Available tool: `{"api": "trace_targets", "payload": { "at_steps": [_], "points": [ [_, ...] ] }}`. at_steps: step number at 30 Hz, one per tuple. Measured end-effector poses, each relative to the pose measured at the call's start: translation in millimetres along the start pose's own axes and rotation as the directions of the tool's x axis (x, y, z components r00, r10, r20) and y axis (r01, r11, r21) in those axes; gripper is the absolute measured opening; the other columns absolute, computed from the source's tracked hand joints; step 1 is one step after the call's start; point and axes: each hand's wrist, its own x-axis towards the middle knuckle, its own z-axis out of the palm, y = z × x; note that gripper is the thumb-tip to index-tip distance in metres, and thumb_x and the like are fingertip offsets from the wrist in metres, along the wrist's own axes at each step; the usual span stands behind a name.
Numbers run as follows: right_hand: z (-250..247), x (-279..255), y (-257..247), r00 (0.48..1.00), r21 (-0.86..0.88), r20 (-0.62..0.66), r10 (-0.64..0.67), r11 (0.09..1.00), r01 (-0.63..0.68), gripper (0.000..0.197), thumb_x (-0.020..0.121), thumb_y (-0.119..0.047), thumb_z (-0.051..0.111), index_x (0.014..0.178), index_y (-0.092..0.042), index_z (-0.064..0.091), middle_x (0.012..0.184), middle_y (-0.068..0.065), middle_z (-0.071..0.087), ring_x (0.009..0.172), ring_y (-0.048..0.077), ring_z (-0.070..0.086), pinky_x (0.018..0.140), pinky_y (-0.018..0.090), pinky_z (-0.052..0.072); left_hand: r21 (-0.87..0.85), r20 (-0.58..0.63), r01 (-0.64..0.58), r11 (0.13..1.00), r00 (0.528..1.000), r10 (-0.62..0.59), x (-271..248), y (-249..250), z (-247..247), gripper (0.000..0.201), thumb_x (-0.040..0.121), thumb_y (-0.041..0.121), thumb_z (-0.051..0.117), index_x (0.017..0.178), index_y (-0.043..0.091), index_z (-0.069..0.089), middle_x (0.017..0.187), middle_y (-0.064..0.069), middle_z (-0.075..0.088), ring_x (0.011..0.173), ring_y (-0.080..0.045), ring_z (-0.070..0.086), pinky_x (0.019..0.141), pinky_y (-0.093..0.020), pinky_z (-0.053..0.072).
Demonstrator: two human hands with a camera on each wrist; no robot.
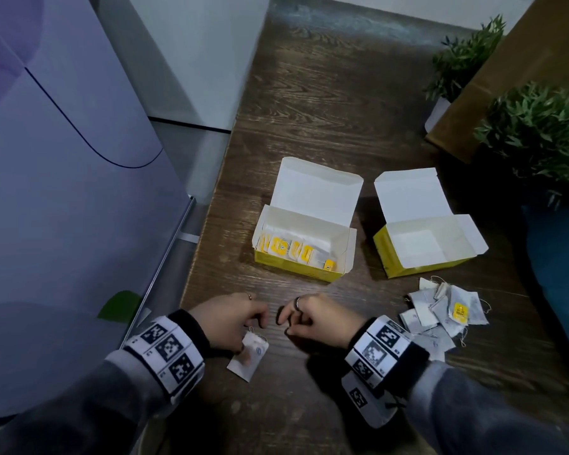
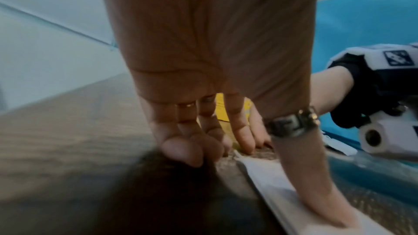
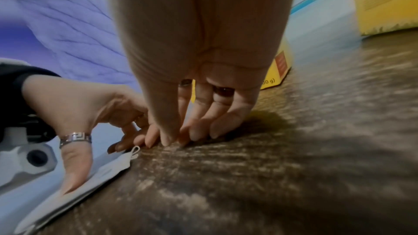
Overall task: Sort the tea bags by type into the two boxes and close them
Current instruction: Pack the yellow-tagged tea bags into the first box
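Thumb of the left grip (image 1: 225,318) is pinning a flat white paper tea bag (image 1: 248,359) toward the left edge of the dark wood-grain worktop (image 1: 309,110), fingers grasping nothing. The right grip (image 1: 316,318) is bunching fingertips (image 3: 168,142) on the wood, whether on a string I cannot tell. Tugging against that pin could be tearing thin paper. Rightward are sitting a part-filled yellow cardboard box (image 1: 296,270), an empty yellow cardboard box (image 1: 421,269), a heap of bags (image 1: 440,313) and green plants (image 1: 539,126).

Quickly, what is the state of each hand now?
Left hand: open, thumb pressing the tea bag onto the table.
Right hand: fingertips bunched at the table; holding anything cannot be told.
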Motion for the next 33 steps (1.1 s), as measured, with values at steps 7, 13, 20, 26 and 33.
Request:
{"api": "trace_targets", "payload": {
  "at_steps": [7,13,20,26,33],
  "points": [
    [-3.5,-4.8,2.0,1.0,0.005,-0.027,0.005,1.0,-0.005,0.019,0.085,-0.017,0.064,0.104,-0.023,0.065,0.085,-0.008,0.065,0.074,0.005,0.058,0.071,0.018,0.047,0.057,-0.021,-0.054,0.997,0.998,0.055,-2.3,6.1,6.0,0.017,0.074,0.015,0.068,0.081,0.026,0.056,0.093,0.008,0.043,0.092,-0.014,0.05,0.068,-0.025,0.035],
    [-26.7,-38.0,4.3,0.675,-0.152,-0.715,-0.181,0.983,0.103,0.009,0.082,-0.017,0.067,0.09,-0.02,0.065,0.092,-0.002,0.06,0.088,0.013,0.056,0.082,0.025,0.046,-0.26,-0.156,-0.136,0.956,0.983,0.097,-11.4,8.9,-16.5,0.015,0.072,0.015,0.075,0.079,0.022,0.064,0.069,0.016,0.055,0.059,0.004,0.048,0.056,-0.011,0.034],
    [-45.5,-43.0,29.5,0.664,-0.182,-0.744,0.068,0.936,-0.3,0.021,0.076,-0.027,0.075,0.096,-0.025,0.07,0.132,0.011,0.048,0.117,0.034,0.046,0.094,0.043,0.044,-0.385,-0.626,-0.302,0.872,0.78,-0.007,-5.4,36.0,-75.3,0.011,0.072,0.019,0.077,0.077,0.026,0.07,0.061,0.005,0.037,0.056,-0.005,0.04,0.054,-0.014,0.028],
    [-36.9,-40.3,36.9,0.677,-0.118,-0.735,0.034,0.977,-0.177,0.01,0.078,-0.019,0.072,0.088,-0.019,0.069,0.099,-0.001,0.067,0.092,0.025,0.062,0.076,0.04,0.053,-0.425,-0.524,-0.208,0.881,0.85,-0.052,29.3,61.5,-93.5,0.012,0.082,0.011,0.063,0.09,0.019,0.066,0.067,0.013,0.057,0.059,-0.004,0.05,0.055,-0.006,0.037],
    [-30.6,-40.9,40.1,0.639,-0.041,-0.767,0.05,0.991,-0.127,0.008,0.081,-0.012,0.068,0.088,-0.015,0.069,0.093,-0.001,0.069,0.087,0.023,0.063,0.077,0.038,0.053,-0.337,-0.34,-0.081,0.938,0.94,-0.041,66.1,77.0,-84.9,0.015,0.085,0.018,0.064,0.099,0.015,0.067,0.097,0.001,0.064,0.079,-0.009,0.056,0.067,-0.019,0.039]
  ]
}}
